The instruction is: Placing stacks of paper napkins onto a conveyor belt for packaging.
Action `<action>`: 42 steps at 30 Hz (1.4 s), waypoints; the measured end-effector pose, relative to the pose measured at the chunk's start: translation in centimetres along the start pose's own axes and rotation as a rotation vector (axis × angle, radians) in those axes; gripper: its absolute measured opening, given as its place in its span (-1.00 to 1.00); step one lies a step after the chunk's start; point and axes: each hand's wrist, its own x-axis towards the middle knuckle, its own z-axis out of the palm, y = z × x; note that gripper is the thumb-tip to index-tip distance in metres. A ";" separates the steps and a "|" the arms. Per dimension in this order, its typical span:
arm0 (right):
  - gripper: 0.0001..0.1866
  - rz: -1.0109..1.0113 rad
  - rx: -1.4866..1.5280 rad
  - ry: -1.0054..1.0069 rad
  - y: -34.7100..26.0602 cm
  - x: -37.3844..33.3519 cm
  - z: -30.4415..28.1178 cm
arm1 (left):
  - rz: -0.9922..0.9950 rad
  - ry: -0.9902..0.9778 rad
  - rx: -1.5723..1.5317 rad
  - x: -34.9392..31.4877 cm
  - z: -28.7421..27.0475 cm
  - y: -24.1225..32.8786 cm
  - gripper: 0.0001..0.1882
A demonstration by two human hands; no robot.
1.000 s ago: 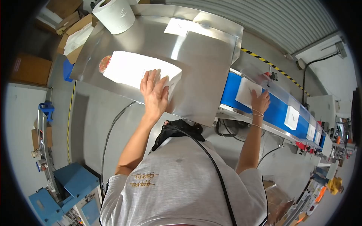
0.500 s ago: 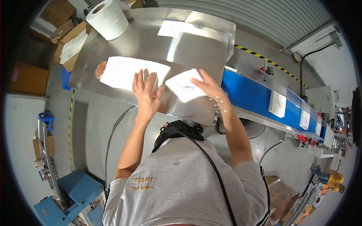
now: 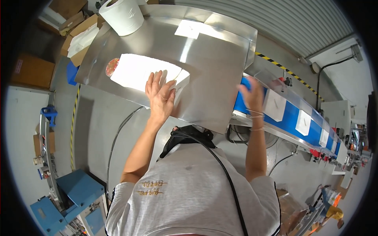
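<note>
A long row of white flat packets [image 3: 138, 72] lies packed together on the steel table [image 3: 212, 63]. My left hand [image 3: 160, 100] rests on the near right end of that row, fingers spread over its edge, and the endmost packet leans slightly away from the others. Over the near end of the blue conveyor belt [image 3: 289, 114] is my right hand [image 3: 252, 94], blurred by motion, with thumb and fingers apart and nothing visible in it. Just past it a white packet [image 3: 274, 105] lies flat on the belt, and another packet [image 3: 302, 122] lies farther along.
A big white roll [image 3: 122, 17] stands at the table's back left, near an open cardboard box [image 3: 80, 43]. A white sheet [image 3: 187, 29] lies at the back. Beside the row sits a round red patterned object [image 3: 112, 67]. A clear guard [image 3: 299, 96] edges the belt.
My right hand has moved right from the table to the belt and let go of the packet, which now lies there. Earlier packets have travelled farther along. My left hand stays at the row's end.
</note>
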 end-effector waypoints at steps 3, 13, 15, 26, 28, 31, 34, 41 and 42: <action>-0.51 0.084 0.517 -0.351 -9.7 3.5 4.2 | 0.022 -0.009 0.002 0.2 0.0 -0.3 -0.68; -0.58 0.308 1.067 -0.374 -6.6 1.8 6.2 | -0.010 -0.026 0.149 0.7 -1.0 -1.2 -0.58; -0.66 0.503 0.803 -0.209 -3.3 0.4 3.5 | -0.006 -0.014 0.156 0.6 -1.1 -1.2 -0.61; -0.41 0.251 -0.306 0.038 2.3 -0.2 -0.7 | 0.058 0.050 0.096 0.4 -0.1 -1.2 -0.66; -0.43 0.135 0.296 -0.275 -5.3 2.8 1.9 | 0.061 0.033 0.093 0.1 -0.4 -1.6 -0.67; -0.47 -0.019 0.581 -0.527 -11.8 5.6 6.5 | 0.099 -0.014 0.105 0.5 -0.5 -1.7 -0.69; -0.51 -0.266 0.547 -0.425 -11.4 6.4 10.6 | 0.098 -0.046 0.086 1.1 -0.8 -1.4 -0.65; -0.59 0.610 0.907 -0.320 -5.4 1.8 5.5 | 0.000 0.007 0.109 1.2 -1.3 -3.3 -0.58; -0.64 0.673 0.608 -0.308 -3.4 1.5 3.8 | -0.004 0.013 0.112 1.1 -1.4 -3.4 -0.61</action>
